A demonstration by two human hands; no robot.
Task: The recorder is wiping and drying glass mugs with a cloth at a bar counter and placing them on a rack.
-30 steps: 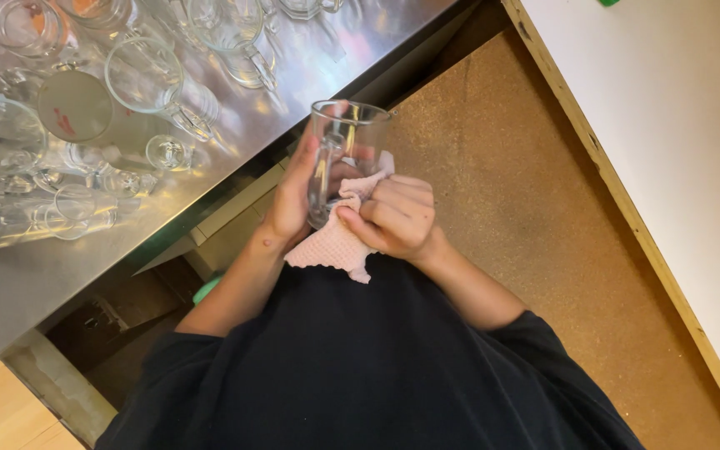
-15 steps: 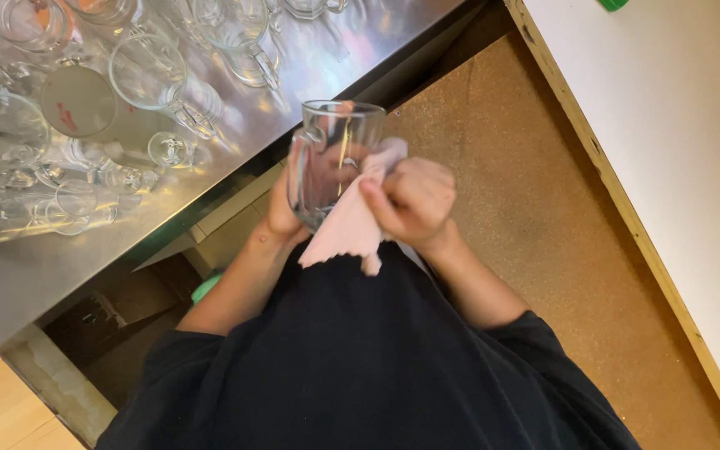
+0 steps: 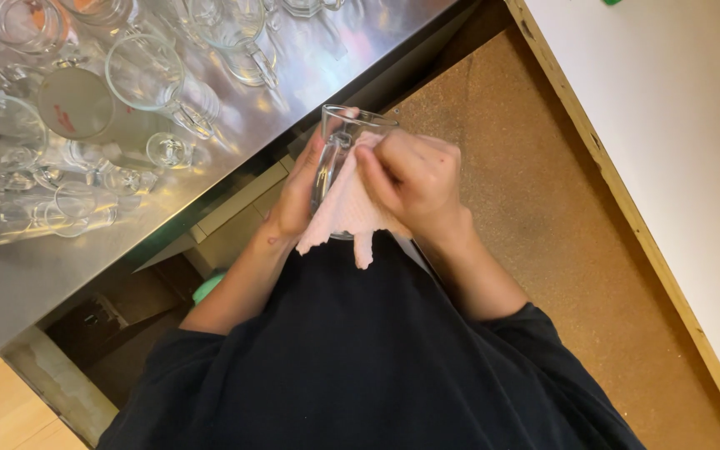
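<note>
Over the cork floor, close to the chest, the left hand clasps a clear glass around its side, rim turned away from the body — a steadying hold, it seems. The right hand is closed on a pink cloth, pressing it against the glass wall, loose edge hanging below. Just to the left a steel counter carries many more glasses — well apart from the one held.

Bright, even indoor light, sharp focus.
Glare streaks the steel table; glasses glint; soft shadow beneath its edge.
</note>
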